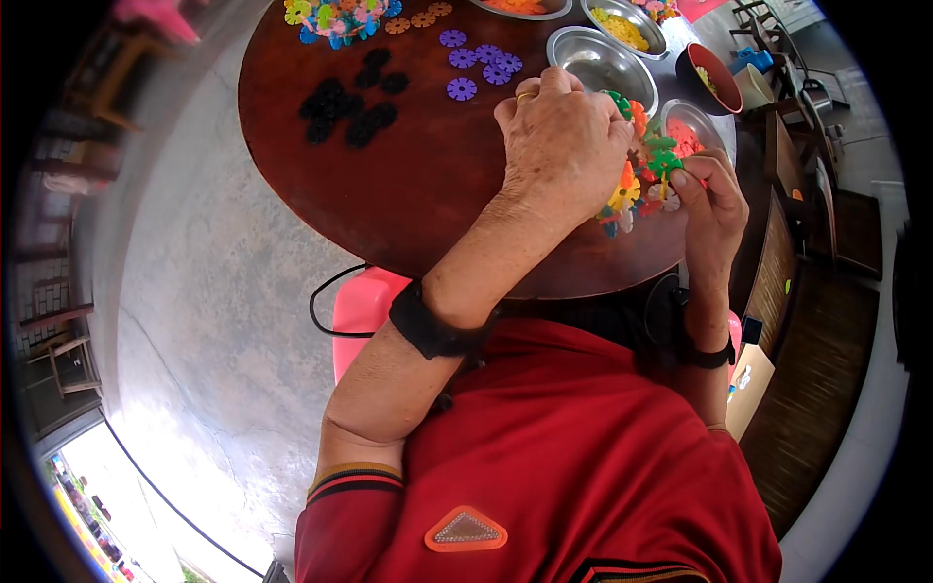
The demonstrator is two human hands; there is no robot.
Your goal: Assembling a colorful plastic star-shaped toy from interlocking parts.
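Observation:
A many-coloured cluster of interlocking plastic discs (pixel 623 194) is between my hands, low over the table's near right part. My left hand (pixel 564 146) curls over its left side, fingers closed on it and mostly hidden behind the back of the hand. At the cluster's right side, my right hand (pixel 717 199) pinches a green notched disc (pixel 664 160) between thumb and fingers. The green disc touches the cluster or overlaps it; I cannot tell whether it is joined. Purple discs (pixel 463 89) and a pile of black discs (pixel 335 105) lie to the left of my left hand.
The round brown table (pixel 389 209) also bears a metal bowl (pixel 583 44), a bowl of yellow pieces (pixel 622 31), a bowl of red pieces (pixel 686 139) and a dark red bowl (pixel 720 76). Another disc construction (pixel 340 19) stands far left. A pink stool (pixel 362 311) is below.

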